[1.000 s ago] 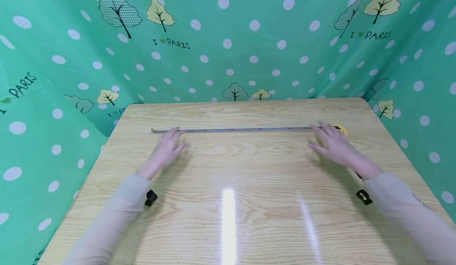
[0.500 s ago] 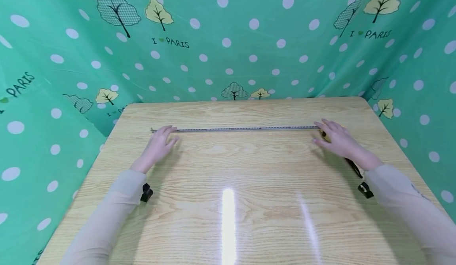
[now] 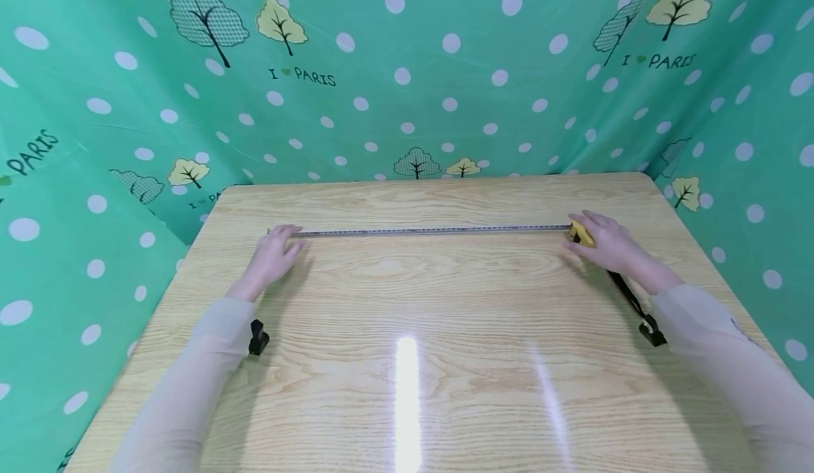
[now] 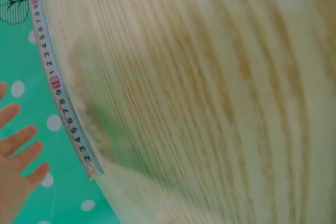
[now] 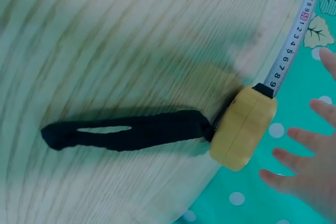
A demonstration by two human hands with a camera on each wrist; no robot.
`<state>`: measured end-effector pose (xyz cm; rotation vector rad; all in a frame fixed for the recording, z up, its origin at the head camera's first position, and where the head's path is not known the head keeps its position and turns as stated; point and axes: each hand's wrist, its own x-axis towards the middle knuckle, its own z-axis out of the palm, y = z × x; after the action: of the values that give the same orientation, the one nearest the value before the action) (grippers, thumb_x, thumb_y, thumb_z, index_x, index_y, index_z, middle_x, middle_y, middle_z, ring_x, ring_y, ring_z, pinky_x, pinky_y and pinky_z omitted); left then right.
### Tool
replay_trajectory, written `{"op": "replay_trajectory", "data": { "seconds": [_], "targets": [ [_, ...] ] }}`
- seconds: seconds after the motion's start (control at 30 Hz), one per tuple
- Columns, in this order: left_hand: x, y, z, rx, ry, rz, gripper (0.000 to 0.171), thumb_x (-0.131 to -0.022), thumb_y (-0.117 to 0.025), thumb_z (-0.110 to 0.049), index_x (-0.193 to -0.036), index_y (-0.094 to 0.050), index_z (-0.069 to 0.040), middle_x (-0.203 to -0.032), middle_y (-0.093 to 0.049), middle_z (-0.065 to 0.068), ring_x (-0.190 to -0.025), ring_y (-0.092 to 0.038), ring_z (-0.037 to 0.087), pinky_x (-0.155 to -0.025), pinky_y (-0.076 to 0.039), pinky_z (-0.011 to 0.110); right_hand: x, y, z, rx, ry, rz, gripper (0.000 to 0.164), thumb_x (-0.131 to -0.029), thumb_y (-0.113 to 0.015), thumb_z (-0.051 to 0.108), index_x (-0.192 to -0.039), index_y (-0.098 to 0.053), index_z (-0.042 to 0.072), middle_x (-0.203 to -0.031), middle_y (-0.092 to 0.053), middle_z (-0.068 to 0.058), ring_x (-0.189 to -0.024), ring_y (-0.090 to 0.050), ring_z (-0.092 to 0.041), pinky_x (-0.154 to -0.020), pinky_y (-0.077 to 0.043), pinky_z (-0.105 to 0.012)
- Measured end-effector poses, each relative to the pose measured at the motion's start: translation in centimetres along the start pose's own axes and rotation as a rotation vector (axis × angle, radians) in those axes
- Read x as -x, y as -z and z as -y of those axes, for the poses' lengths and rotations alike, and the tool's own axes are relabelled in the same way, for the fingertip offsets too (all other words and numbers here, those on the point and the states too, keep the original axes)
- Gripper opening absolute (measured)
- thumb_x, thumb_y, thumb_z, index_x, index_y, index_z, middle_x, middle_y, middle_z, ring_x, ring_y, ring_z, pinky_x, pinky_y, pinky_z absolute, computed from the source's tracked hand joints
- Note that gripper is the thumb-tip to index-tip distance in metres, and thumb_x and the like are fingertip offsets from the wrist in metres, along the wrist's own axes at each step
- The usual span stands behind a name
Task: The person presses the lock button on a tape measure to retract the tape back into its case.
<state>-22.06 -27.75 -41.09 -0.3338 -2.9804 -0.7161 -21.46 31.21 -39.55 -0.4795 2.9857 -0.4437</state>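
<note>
A tape measure lies across the far part of the wooden table, its printed blade (image 3: 432,230) drawn out straight from a yellow case (image 5: 244,127). My left hand (image 3: 270,257) hovers at the blade's left end in the head view, partly covering it. Fingers spread, that hand is beside the blade's metal hook (image 4: 95,173) in the left wrist view. Over the case at the other end is my right hand (image 3: 613,247); the right wrist view shows its fingers spread and apart from the case. A black wrist strap (image 5: 131,132) trails from the case toward me.
The light wooden table (image 3: 381,303) carries a bright glare strip near its front middle. Green polka-dot cloth (image 3: 407,105) hangs behind the table and on both sides. A black wrist-camera mount (image 3: 257,337) sits under the left sleeve.
My left hand has slid left along the blade to its hook end. The right hand has moved slightly right over the case, and more of the strap shows. The tape measure stays put.
</note>
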Motion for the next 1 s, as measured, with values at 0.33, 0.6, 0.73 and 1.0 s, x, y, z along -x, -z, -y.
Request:
{"op": "replay_trajectory", "data": {
  "seconds": [0.33, 0.6, 0.73, 1.0],
  "targets": [
    [-0.6, 0.2, 1.6, 0.019, 0.06, -0.008, 0.042, -0.093, -0.044, -0.023, -0.126, -0.042, 0.004, -0.13, -0.035, 0.028, -0.12, -0.03, 0.044, -0.098, -0.023, 0.057, -0.6, 0.1, -1.1, -0.021, -0.062, 0.033, 0.068, -0.088, -0.049, 0.041, -0.135, -0.026, -0.002, -0.135, -0.018, -0.035, -0.117, -0.019, -0.056, -0.088, -0.018, -0.07],
    [-1.0, 0.3, 2.7, 0.019, 0.096, -0.006, 0.04, -0.094, -0.043, -0.02, -0.125, -0.042, 0.005, -0.129, -0.035, 0.029, -0.12, -0.029, 0.045, -0.098, -0.024, 0.057, -1.0, 0.1, -1.5, -0.02, -0.076, 0.044, 0.069, -0.088, -0.05, 0.041, -0.134, -0.026, -0.004, -0.133, -0.02, -0.037, -0.115, -0.021, -0.057, -0.088, -0.021, -0.069],
    [-1.2, 0.3, 3.0, 0.017, 0.108, -0.006, 0.04, -0.094, -0.043, -0.02, -0.125, -0.042, 0.005, -0.13, -0.035, 0.028, -0.12, -0.029, 0.044, -0.099, -0.024, 0.055, -1.2, -0.1, -1.8, -0.024, -0.083, 0.047, 0.07, -0.087, -0.051, 0.041, -0.134, -0.027, -0.005, -0.132, -0.02, -0.038, -0.114, -0.021, -0.057, -0.087, -0.022, -0.069],
    [-1.2, 0.5, 3.5, 0.017, 0.121, 0.0, 0.039, -0.093, -0.042, -0.016, -0.124, -0.042, 0.007, -0.13, -0.033, 0.03, -0.121, -0.028, 0.044, -0.1, -0.023, 0.054, -1.3, -0.4, -2.4, -0.058, -0.094, 0.062, 0.071, -0.087, -0.052, 0.041, -0.134, -0.026, -0.006, -0.132, -0.02, -0.038, -0.115, -0.02, -0.056, -0.089, -0.023, -0.067]
  ]
}}
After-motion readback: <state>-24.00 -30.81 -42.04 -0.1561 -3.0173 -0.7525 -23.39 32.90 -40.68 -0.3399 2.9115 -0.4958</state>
